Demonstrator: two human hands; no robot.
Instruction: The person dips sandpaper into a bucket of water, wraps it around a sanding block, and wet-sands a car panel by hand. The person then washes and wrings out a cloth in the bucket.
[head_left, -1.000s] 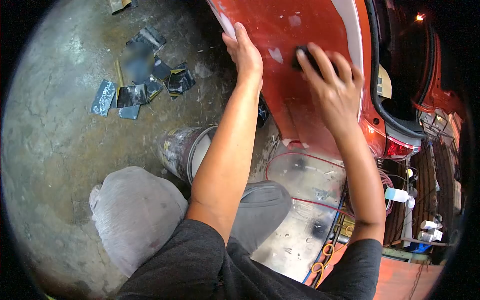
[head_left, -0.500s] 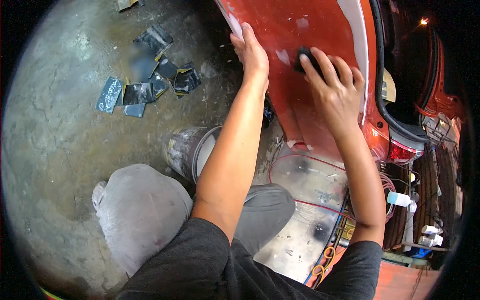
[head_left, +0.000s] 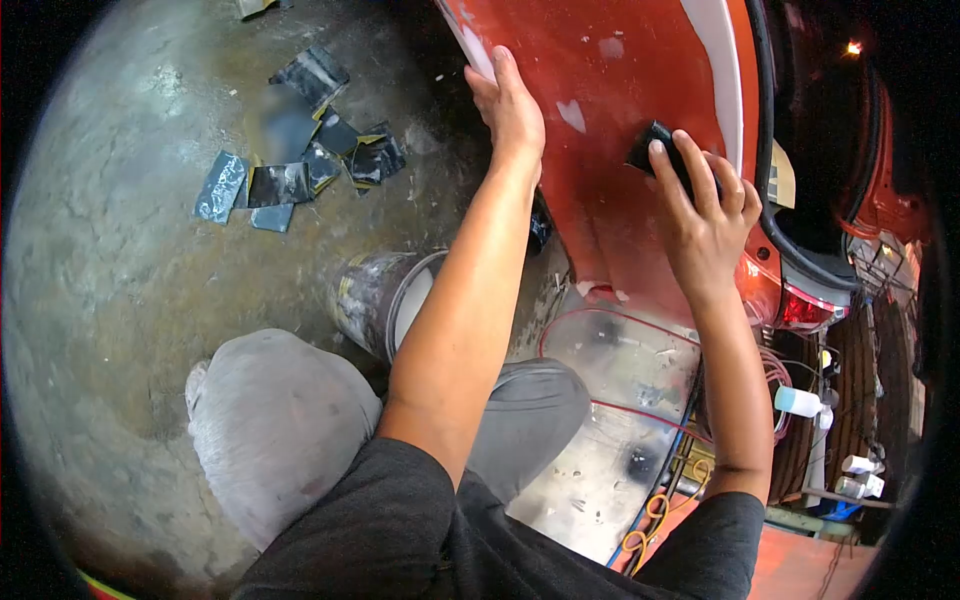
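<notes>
A red car body panel [head_left: 610, 200] with pale sanded patches and a white strip fills the upper middle of the head view. My right hand [head_left: 705, 215] is pressed to its surface, fingers closed over a black sanding block [head_left: 652, 148] lying flat against the paint. At the panel's left edge, my left hand [head_left: 515, 115] grips the rim with its thumb up; some of its fingers are hidden by the hand and the panel.
Several used sandpaper sheets [head_left: 280, 186] lie on the concrete floor [head_left: 120, 300] at left. A stained bucket [head_left: 365, 300] stands by my knee. A red hose [head_left: 620, 405] crosses a scuffed metal sheet [head_left: 580, 480]. The tail light [head_left: 808, 308] and white bottles [head_left: 797, 400] are at right.
My right hand has slid the sanding block to the right and slightly down across the panel. The left hand keeps its grip on the edge.
</notes>
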